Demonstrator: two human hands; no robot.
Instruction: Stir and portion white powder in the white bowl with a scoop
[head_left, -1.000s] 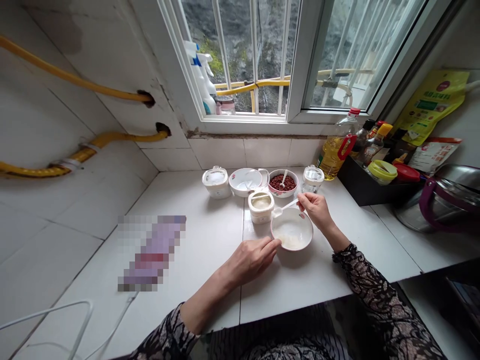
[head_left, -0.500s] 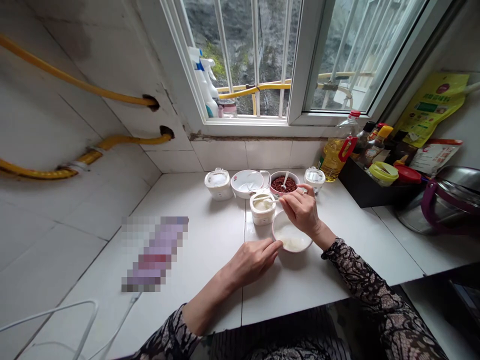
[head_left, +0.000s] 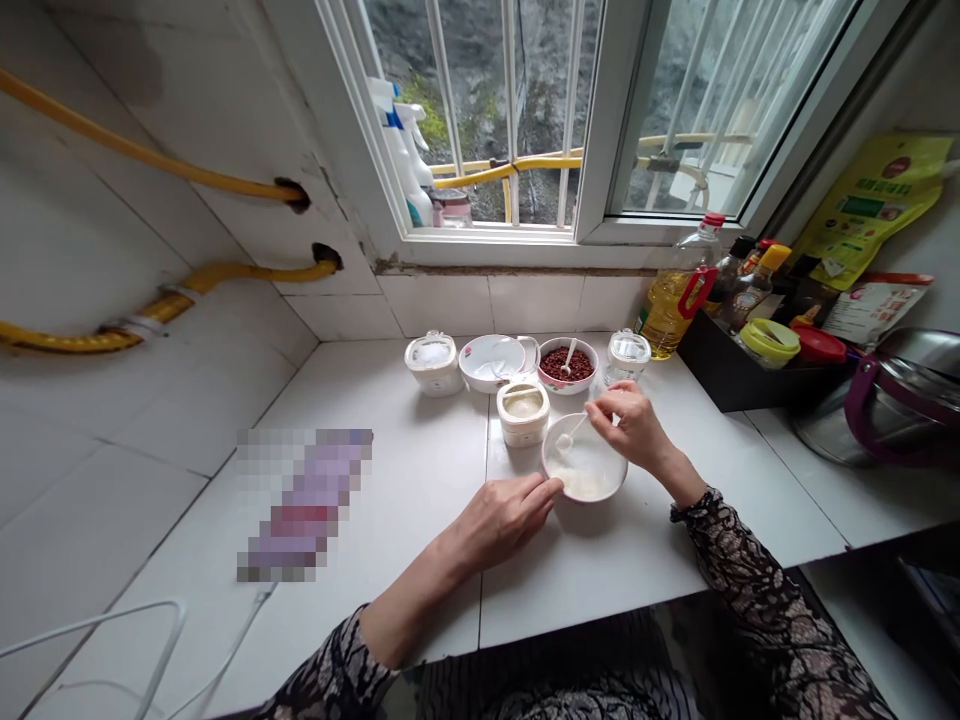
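Note:
A white bowl (head_left: 613, 468) stands on the counter with pale powder (head_left: 583, 484) in its bottom. My left hand (head_left: 510, 515) pinches the bowl's near left rim between thumb and fingers. In my closed right hand (head_left: 634, 428) is a small white spoon (head_left: 578, 425), tilted down into the bowl. Its scoop carries a little white powder and hangs over the far left part inside. Just behind the bowl's left side sits an open cream container (head_left: 523, 430) with whitish contents. Past it, a bowl of dark red beans (head_left: 559, 366) has another white spoon (head_left: 570, 352) standing in it.
Lidded jars (head_left: 435, 372) (head_left: 628, 352) and a shallow white bowl (head_left: 491, 362) line the back. An oil bottle (head_left: 671, 300), a black condiment box (head_left: 724, 370) and a steel pot (head_left: 832, 415) are at right. A blurred purple object (head_left: 315, 500) with a cable (head_left: 236, 650) lies left.
My right hand has moved the spoon from the open cream container rightward and nearer, over the white bowl. My left hand stays on the bowl's rim. The view has shifted slightly.

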